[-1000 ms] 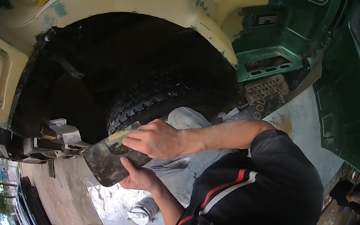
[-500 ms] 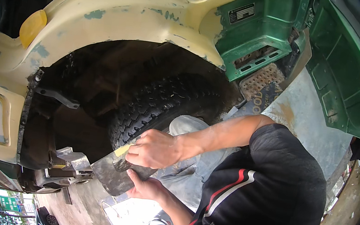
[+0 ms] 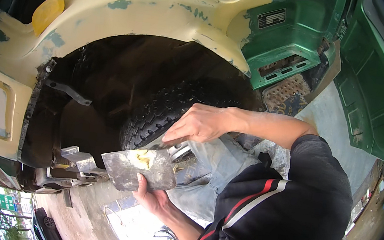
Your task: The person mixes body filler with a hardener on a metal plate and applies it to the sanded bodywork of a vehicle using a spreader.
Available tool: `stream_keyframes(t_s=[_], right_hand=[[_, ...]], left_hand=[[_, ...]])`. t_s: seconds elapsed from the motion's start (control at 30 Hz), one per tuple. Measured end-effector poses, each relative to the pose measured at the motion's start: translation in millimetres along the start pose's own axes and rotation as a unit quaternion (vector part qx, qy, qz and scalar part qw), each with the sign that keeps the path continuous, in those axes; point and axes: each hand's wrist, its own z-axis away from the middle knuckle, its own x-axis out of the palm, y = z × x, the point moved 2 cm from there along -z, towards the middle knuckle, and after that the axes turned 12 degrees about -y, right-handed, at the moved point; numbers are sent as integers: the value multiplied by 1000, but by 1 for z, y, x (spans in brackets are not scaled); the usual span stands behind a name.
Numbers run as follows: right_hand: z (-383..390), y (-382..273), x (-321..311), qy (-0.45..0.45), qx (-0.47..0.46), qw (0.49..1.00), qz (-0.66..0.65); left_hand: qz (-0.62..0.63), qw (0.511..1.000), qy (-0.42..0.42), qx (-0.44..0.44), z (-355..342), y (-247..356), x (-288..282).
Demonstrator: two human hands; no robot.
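My left hand (image 3: 156, 199) grips a grey, smeared metal plate (image 3: 159, 175) from below, thumb on its face. A small dab of yellow putty (image 3: 143, 159) lies near the plate's upper edge. Above it, my right hand (image 3: 198, 125) is closed with fingers pointing down toward the plate. Between its fingertips is a thin, dark putty scraper (image 3: 154, 142), mostly hidden by the hand and seen nearly edge-on. Behind both hands is a black knobbly tyre (image 3: 154, 115) in the dark wheel arch.
A cream-filled fender (image 3: 143, 11) with green patches curves over the tyre. A yellow flap (image 3: 48, 13) sticks out at left. At right are a green door (image 3: 376, 81) and a perforated step (image 3: 287, 91). A round can (image 3: 165, 239) stands below my left arm.
My right hand has lifted up and right, off the plate, with the scraper. The plate has turned to face up more, showing the yellow putty. The whole view has shifted slightly.
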Motion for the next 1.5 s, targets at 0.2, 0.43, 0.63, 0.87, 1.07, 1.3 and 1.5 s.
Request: stream_keyframes(t_s=[0.2, 0.43, 0.63, 0.87, 1.07, 1.3, 1.5], right_hand=[[10, -10, -16, 315, 147, 843, -410], [-32, 2, 57, 324, 158, 722, -590], [-38, 14, 75, 281, 157, 672, -667], [-51, 10, 91, 263, 167, 635, -707], [-57, -6, 66, 284, 142, 693, -647], [-49, -26, 6, 245, -12, 959, -140], [-35, -11, 29, 73, -65, 994, -51]], left_hand=[[-114, 965, -10, 237, -1, 5, 41], [-151, 937, 23, 313, 11, -20, 36], [-218, 909, 147, 324, 18, -26, 41], [-214, 924, 130, 288, 19, -37, 38], [-190, 965, -1, 183, 31, -29, 30], [-26, 999, 21, 38, 5, -4, 6], [-2, 1000, 22, 12, 0, -11, 6]])
